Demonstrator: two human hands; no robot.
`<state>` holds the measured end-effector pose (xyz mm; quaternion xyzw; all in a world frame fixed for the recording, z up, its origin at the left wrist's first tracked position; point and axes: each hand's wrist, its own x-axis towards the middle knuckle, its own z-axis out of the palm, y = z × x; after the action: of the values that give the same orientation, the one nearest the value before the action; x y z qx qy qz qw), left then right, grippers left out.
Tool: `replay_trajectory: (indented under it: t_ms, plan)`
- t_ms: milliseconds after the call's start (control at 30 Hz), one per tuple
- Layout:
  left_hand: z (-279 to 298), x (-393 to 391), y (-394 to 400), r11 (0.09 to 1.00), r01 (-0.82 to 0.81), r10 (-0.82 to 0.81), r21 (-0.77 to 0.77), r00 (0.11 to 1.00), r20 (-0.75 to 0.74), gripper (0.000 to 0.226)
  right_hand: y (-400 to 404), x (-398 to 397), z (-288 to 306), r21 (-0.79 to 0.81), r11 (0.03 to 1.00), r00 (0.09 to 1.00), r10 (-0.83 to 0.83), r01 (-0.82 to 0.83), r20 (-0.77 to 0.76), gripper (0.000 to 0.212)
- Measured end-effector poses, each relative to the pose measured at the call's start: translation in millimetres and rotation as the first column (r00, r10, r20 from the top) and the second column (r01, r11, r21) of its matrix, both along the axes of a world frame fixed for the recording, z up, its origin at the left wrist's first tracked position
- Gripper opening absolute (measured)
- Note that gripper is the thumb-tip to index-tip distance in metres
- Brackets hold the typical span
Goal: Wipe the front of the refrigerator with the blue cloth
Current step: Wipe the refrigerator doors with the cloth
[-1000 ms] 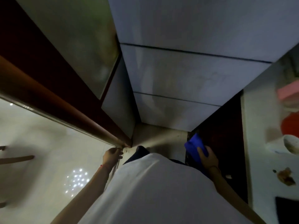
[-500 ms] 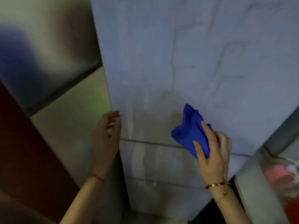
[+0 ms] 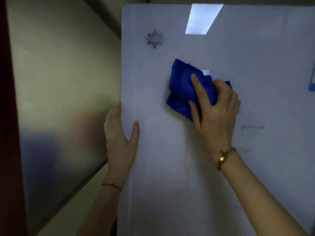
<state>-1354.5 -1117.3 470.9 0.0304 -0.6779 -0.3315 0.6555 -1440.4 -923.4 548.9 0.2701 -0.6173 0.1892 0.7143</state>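
Both of your hands are on the upper door of the refrigerator (image 3: pixel 221 150). Your right hand (image 3: pixel 216 106) is closed around the bunched blue cloth (image 3: pixel 182 86), thumb and forefinger spread over it, and presses it flat to the door panel. Your left hand (image 3: pixel 119 133) holds nothing: it lies open along the door's left edge, thumb on the front face, fingers wrapped round the side.

Change noted: half a second ago the cloth was lower, just above the seam between the upper door and the drawer below it, and your left hand hung loose off the edge. A second ago both hands were down near the floor. The cloth now sits high on the door, below and to the right of the snowflake emblem (image 3: pixel 154 39). In my judgement wiping has begun in earnest at the top, with the door braced against the push.

Condition of the front: pale, glossy, reflecting a ceiling light (image 3: pixel 202 19) near its top edge. Faint vertical streaks run down the lower left area beneath your left thumb. A blue label (image 3: pixel 312 86) shows at the right edge. Most of the face below the cloth appears to be unwiped.
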Motion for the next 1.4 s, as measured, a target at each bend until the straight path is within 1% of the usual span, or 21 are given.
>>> replay_trajectory:
  t_ms: [100, 233, 300, 367, 433, 500, 567, 633, 667, 733, 767, 833, 900, 967, 1000, 1100, 1133, 1167, 1233, 1333, 1400]
  plan:
    - [4, -8, -8, 0.999, 0.011, -0.01, -0.035, 1.0, 0.023, 0.063, -15, -13, 0, 0.103, 0.99, 0.994, -0.089, 0.095, -0.057, 0.042]
    - [1, -14, -18, 0.996, 0.07, -0.07, -0.049, 0.998, -0.004, 0.066, -10, -21, -30, 0.238, 0.968, 0.995, -0.056, 0.074, -0.081, 0.039]
    - [-2, -16, -21, 0.992, 0.119, -0.12, -0.035, 0.992, -0.024, 0.068, -1, -22, -35, 0.281, 0.954, 0.991, -0.077, 0.106, -0.112, 0.038]
    - [-3, -19, -23, 0.988, 0.152, -0.152, -0.004, 0.988, -0.038, 0.069, 5, -24, -15, 0.235, 0.964, 0.988, -0.102, 0.128, -0.119, 0.038]
    - [-4, -23, -24, 0.988, 0.151, -0.15, 0.016, 0.987, -0.049, 0.071, 4, -24, 18, 0.157, 0.982, 0.994, -0.093, 0.101, -0.063, 0.039]
    - [-6, -26, -26, 0.988, 0.15, -0.148, 0.03, 0.987, -0.06, 0.072, -4, -20, 30, 0.145, 0.984, 0.995, -0.098, 0.101, -0.031, 0.042]
    - [-6, -28, -29, 0.988, 0.15, -0.148, 0.031, 0.986, -0.075, 0.074, -12, -18, 10, 0.22, 0.969, 0.993, -0.104, 0.113, -0.05, 0.051]
    - [-7, -29, -30, 0.99, 0.139, -0.138, 0.012, 0.987, -0.088, 0.074, -11, -19, -25, 0.323, 0.94, 0.993, -0.098, 0.113, -0.061, 0.058]
    - [-7, -30, -30, 0.99, 0.138, -0.137, 0.007, 0.986, -0.093, 0.074, -8, -20, -38, 0.361, 0.925, 0.993, -0.098, 0.118, -0.072, 0.057]
    - [-7, -30, -30, 0.991, 0.134, -0.133, 0.004, 0.987, -0.095, 0.074, -2, -23, -42, 0.386, 0.912, 0.989, -0.104, 0.138, -0.108, 0.052]
    - [-8, -31, -30, 0.992, 0.124, -0.124, -0.004, 0.988, -0.096, 0.074, -2, -24, -37, 0.369, 0.918, 0.986, -0.109, 0.148, -0.124, 0.049]
    - [-9, -31, -31, 0.994, 0.107, -0.108, -0.015, 0.989, -0.1, 0.073, -8, -25, -17, 0.255, 0.955, 0.983, -0.123, 0.154, -0.134, 0.045]
    - [-10, -32, -32, 0.995, 0.1, -0.1, -0.008, 0.99, -0.096, 0.073, -18, -23, 8, 0.098, 0.986, 0.989, -0.127, 0.134, -0.074, 0.044]
    - [-10, -33, -32, 0.995, 0.1, -0.099, 0.005, 0.992, -0.083, 0.073, -28, -18, 11, 0.015, 0.994, 0.994, -0.111, 0.111, -0.024, 0.044]
    - [-10, -32, -32, 0.995, 0.095, -0.094, 0.005, 0.992, -0.084, 0.072, -32, -16, 2, 0.032, 0.994, 0.994, -0.106, 0.107, -0.036, 0.044]
    - [-10, -32, -32, 0.996, 0.084, -0.087, -0.033, 0.992, -0.092, 0.071, -29, -16, -59, 0.266, 0.956, 0.99, -0.097, 0.121, -0.1, 0.045]
    - [-11, -31, -32, 0.995, 0.091, -0.095, -0.04, 0.991, -0.095, 0.071, -20, -18, -75, 0.319, 0.938, 0.988, -0.107, 0.137, -0.109, 0.045]
    - [-11, -31, -32, 0.994, 0.097, -0.1, -0.041, 0.99, -0.096, 0.071, -9, -20, -80, 0.326, 0.933, 0.987, -0.119, 0.149, -0.109, 0.044]
    - [-11, -30, -32, 0.995, 0.092, -0.095, -0.035, 0.991, -0.09, 0.07, 7, -25, -58, 0.217, 0.963, 0.985, -0.143, 0.16, -0.091, 0.042]
    - [-11, -29, -29, 0.996, 0.076, -0.08, -0.036, 0.992, -0.099, 0.07, 7, -27, 14, -0.053, 0.987, 0.988, -0.151, 0.151, 0.001, 0.043]
    - [-10, -30, -29, 0.996, 0.083, -0.085, -0.022, 0.992, -0.092, 0.07, -11, -23, 33, -0.097, 0.985, 0.99, -0.14, 0.14, 0.009, 0.043]
